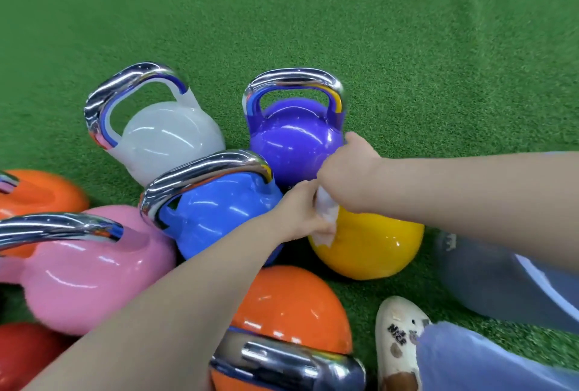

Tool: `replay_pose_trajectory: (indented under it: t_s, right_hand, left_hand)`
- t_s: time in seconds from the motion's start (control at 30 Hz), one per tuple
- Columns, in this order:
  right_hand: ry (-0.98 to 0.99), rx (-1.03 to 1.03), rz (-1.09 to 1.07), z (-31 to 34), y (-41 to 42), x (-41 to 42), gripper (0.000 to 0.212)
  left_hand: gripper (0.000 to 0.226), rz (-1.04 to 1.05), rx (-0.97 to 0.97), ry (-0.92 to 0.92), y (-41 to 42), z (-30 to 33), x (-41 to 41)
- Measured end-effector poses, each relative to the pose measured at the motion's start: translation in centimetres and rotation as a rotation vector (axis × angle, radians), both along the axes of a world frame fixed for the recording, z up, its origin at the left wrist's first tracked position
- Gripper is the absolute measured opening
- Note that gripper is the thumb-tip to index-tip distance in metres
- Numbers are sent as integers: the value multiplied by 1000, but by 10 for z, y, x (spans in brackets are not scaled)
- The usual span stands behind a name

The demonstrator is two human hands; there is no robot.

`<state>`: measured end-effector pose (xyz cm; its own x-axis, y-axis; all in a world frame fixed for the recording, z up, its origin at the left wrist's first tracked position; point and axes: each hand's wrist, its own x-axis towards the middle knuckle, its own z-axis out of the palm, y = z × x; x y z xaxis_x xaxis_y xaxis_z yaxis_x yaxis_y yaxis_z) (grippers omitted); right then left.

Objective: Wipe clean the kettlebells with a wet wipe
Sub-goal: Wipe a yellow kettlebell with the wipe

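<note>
Several glossy kettlebells with chrome handles stand close together on green turf. A yellow kettlebell [372, 246] sits at centre right, its handle hidden under my hands. My left hand [300, 212] and my right hand [347, 171] both grip a crumpled white wet wipe [326, 218] at the top of the yellow bell. Around it stand a purple kettlebell [294, 143], a blue kettlebell [216, 218], a white kettlebell [169, 140], a pink kettlebell [91, 271] and an orange kettlebell [291, 309].
Another orange kettlebell [40, 193] and a red kettlebell [25, 353] lie at the left edge. My white shoe [398, 340] and blue trouser leg [488, 359] are at the lower right. Green turf [313, 14] stretches beyond the bells.
</note>
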<state>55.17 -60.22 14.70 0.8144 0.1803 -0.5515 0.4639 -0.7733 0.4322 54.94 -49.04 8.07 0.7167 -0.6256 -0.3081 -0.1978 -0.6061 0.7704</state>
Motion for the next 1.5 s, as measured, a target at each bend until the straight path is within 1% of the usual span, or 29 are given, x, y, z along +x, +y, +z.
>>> replay_pose_trajectory:
  t_s: [0.03,0.07,0.1,0.13,0.17,0.23,0.33,0.37,0.43,0.5,0.57,0.67,0.7,0.73,0.8,0.87,0.93,1.0,1.1,1.2,1.27,1.33,1.4,1.47,1.5]
  right_hand:
    - [-26,9,-21,5,-7,-3,29]
    - [38,-18,-96,14,-9,-7,31]
    - [56,12,-143,27,-10,-11,31]
    - [95,21,-202,32,-14,-10,28]
    - [86,98,-254,37,-17,-12,23]
    - [101,168,-324,33,-23,-14,13]
    - [52,244,-288,26,-31,-15,11]
    - [46,255,-278,27,-32,-16,11]
    - [25,271,-246,25,-35,-16,11]
    - [-4,291,-210,22,-37,-16,12]
    - [-14,315,-197,19,-39,-17,13]
    - [-18,366,-193,17,-44,-17,15]
    - [-23,377,-191,18,-45,-18,15]
    - [-31,387,-188,17,-46,-18,16]
    - [-50,388,-167,17,-47,-20,22]
    - [-56,394,-161,16,-49,-22,34]
    - [-64,419,-170,15,-52,-25,47]
    - [-83,434,-172,13,-54,-27,54]
    - [-135,441,-152,11,-55,-30,60]
    - [-142,440,-142,9,-53,-31,67]
    - [-160,449,-112,9,-49,-33,67]
    - [-210,449,-66,7,-46,-37,59]
    - [-279,419,15,1,-40,-40,45]
    - [-428,415,166,-4,-33,-40,34]
    - [-466,407,206,-7,-29,-37,29]
  left_hand:
    - [57,3,15,-26,2,5,0]
    - [56,-3,-13,-34,4,7,1]
    - [55,5,-43,-30,6,8,1]
    - [54,17,-79,-12,6,14,1]
    - [53,6,-117,-4,7,18,0]
    - [51,-35,-141,0,8,25,3]
    - [37,-96,-125,33,12,33,9]
    - [34,-103,-110,9,12,34,12]
    - [29,-99,-34,-108,10,36,16]
    - [30,-83,5,-181,6,37,19]
    - [30,-89,0,-155,5,40,19]
    - [34,-87,-21,-46,7,47,21]
    - [33,-88,-16,-51,7,48,21]
    - [32,-97,-1,-89,4,48,20]
    - [33,-110,57,-224,-4,46,15]
    - [36,-110,118,-333,-13,42,8]
    - [36,-88,128,-380,-21,35,2]
    - [29,5,46,-327,-26,25,-4]
    - [25,178,-116,-131,-32,16,-10]
    - [33,203,-213,-42,-32,13,-12]
    - [32,227,-258,8,-30,11,-12]
    - [26,252,-299,91,-27,7,-12]
    - [27,257,-306,140,-24,0,-12]
    - [23,262,-276,144,-22,-7,-11]
    - [22,259,-239,129,-22,-9,-11]
